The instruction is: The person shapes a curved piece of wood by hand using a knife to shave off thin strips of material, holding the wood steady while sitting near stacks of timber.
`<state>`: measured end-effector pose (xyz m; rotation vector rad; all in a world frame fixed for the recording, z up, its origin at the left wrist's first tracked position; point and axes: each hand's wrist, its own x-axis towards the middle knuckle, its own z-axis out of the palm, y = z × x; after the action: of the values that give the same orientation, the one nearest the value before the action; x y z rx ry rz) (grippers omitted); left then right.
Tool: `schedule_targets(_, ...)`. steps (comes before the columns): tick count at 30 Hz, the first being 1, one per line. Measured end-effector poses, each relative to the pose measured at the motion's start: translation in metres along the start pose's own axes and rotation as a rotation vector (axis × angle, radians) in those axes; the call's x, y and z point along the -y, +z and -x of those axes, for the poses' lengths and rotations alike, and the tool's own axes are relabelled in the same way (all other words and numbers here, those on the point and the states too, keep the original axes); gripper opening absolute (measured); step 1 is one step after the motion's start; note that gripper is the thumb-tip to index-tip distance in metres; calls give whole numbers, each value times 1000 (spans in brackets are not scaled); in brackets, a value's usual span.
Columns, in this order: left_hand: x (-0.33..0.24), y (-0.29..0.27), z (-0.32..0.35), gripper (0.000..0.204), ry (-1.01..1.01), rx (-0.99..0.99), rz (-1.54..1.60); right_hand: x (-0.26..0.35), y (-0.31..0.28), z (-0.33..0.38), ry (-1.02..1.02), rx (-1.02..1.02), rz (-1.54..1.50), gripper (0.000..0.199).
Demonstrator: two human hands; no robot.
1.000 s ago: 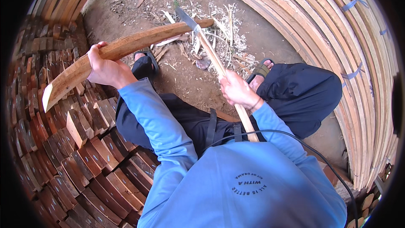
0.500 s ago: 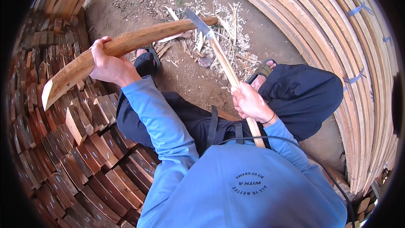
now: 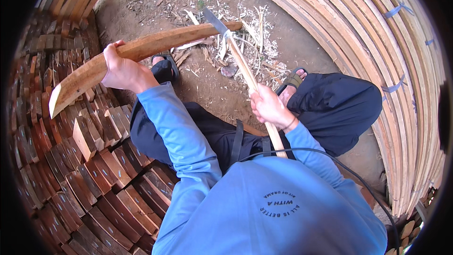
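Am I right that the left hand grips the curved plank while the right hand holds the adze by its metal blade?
Not quite. In the head view the right hand holds the adze by its wooden handle, well below the metal blade. The left hand does grip the curved plank.

Two hands show: the left hand (image 3: pixel 123 72) and the right hand (image 3: pixel 270 107), each closed around one thing. There is one long curved plank (image 3: pixel 141 52), one axe (image 3: pixel 240 61) with a single metal blade and a single wooden handle, two sandals (image 3: pixel 166 63) on two feet, and one black cable (image 3: pixel 330 158). Stacked wood blocks (image 3: pixel 85 160) on the left and bent slats (image 3: pixel 377 42) on the right are too many to count; three blue ties (image 3: pixel 398 9) show on the slats.
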<state>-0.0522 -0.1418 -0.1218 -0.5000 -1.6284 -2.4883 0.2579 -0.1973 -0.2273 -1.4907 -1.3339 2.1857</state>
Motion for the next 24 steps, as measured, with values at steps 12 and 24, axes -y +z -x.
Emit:
schedule_targets(12, 3, -38, -25, 37, -252, 454, 303, 36, -36, 22, 230, 171, -146, 12)
schedule_targets(24, 5, 0, -31, 15, -286, 607, 361, 63, -75, 14, 188, 255, -187, 15)
